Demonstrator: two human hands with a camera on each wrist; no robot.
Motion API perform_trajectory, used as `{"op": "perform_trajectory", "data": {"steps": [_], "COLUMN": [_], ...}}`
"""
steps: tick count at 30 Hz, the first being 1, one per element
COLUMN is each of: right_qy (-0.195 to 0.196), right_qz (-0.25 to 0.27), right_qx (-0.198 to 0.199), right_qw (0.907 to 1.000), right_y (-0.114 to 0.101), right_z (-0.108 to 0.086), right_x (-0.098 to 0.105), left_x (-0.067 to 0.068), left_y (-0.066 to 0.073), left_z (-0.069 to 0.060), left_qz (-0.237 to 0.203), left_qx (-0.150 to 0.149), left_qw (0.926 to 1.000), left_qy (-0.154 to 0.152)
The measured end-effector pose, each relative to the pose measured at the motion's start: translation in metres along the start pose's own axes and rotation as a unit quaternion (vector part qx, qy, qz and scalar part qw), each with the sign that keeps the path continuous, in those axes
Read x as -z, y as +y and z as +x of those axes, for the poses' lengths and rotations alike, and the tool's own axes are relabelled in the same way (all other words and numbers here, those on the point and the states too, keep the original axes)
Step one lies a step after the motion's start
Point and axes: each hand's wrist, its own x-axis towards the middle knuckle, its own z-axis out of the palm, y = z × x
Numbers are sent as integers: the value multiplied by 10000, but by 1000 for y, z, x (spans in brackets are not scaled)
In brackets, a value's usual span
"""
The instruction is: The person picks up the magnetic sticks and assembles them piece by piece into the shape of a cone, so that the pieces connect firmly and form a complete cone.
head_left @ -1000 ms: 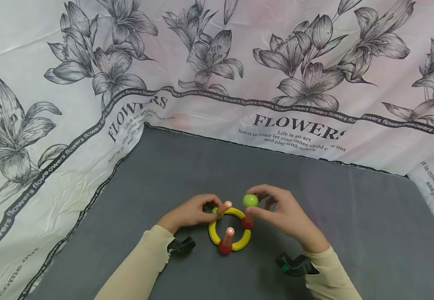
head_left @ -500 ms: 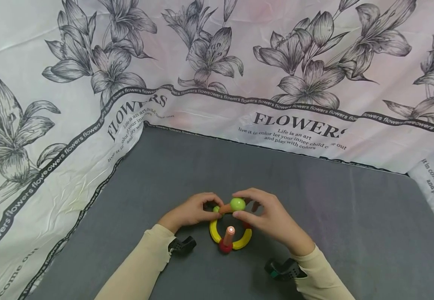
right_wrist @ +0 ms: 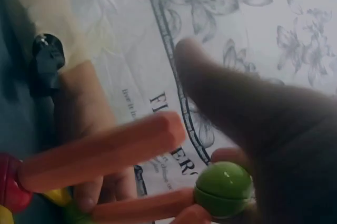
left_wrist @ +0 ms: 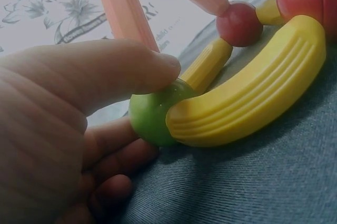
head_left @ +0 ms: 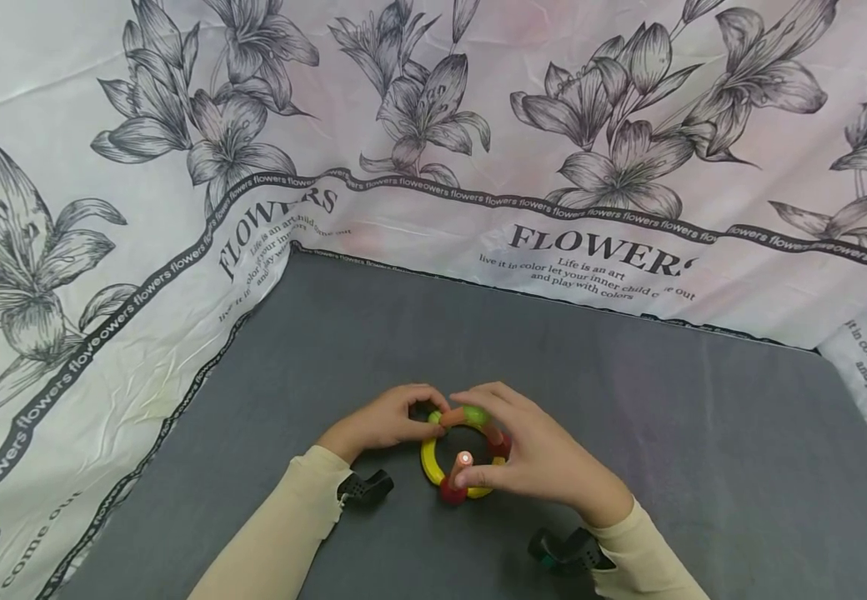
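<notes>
On the grey table stands a toy frame of yellow curved pieces (left_wrist: pixel 253 92) joined in a ring by a green ball (left_wrist: pixel 158 116) and red balls (left_wrist: pixel 239 23). My left hand (head_left: pixel 384 425) pinches that lower green ball, thumb on top and fingers beneath. Two orange sticks lean together at an upper green ball (right_wrist: pixel 224 190). Fingers of my right hand (head_left: pixel 546 454) lie behind and over this ball, while its thumb stretches away, beside a third orange stick (right_wrist: pixel 105 153). That stick rises from the front red ball (head_left: pixel 453 490) with its tip bare.
Grey table surface (head_left: pixel 373 333) spreads around the frame. White flower-printed cloth (head_left: pixel 418 221) hangs behind and at the left. Black wrist devices (head_left: pixel 366 486) sit at both wrists.
My right hand has moved the upper green ball leftward onto the left stick, now joined with the right stick. Its thumb has come off the ball and spread forward. The left hand stays put.
</notes>
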Motion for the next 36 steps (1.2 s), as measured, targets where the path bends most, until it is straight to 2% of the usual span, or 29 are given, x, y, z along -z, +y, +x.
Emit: {"op": "perform_trajectory", "data": {"steps": [3,9,18,23,27,32,36], "right_qy": [101,247,261,395,364,-185,-314], "right_qz": [-127,-54,101,-279,-737,-606,-642], "right_qx": [56,329,697,753,618,132,97], "right_qw": [9999,9991,9972,9960,9947,9979,9974], "right_y": [-2,3,11,14,15,12,14], "right_z": [1,1,4,1,0,-2,-4], "right_x": [-2,-2,-2,-4,-2,7,9], "left_x": [0,0,-1,-1,0,0,-2], "left_y": [0,-1,1,4,5,5,4], "left_z": [1,1,1,2,3,3,2], "left_qz": [-1,50,56,29,-4,49,30], "left_qx": [14,-15,16,41,56,134,126], "left_qw": [10000,10000,10000,10000,10000,9999,9999], "left_qy": [16,-9,73,-36,13,32,17]}}
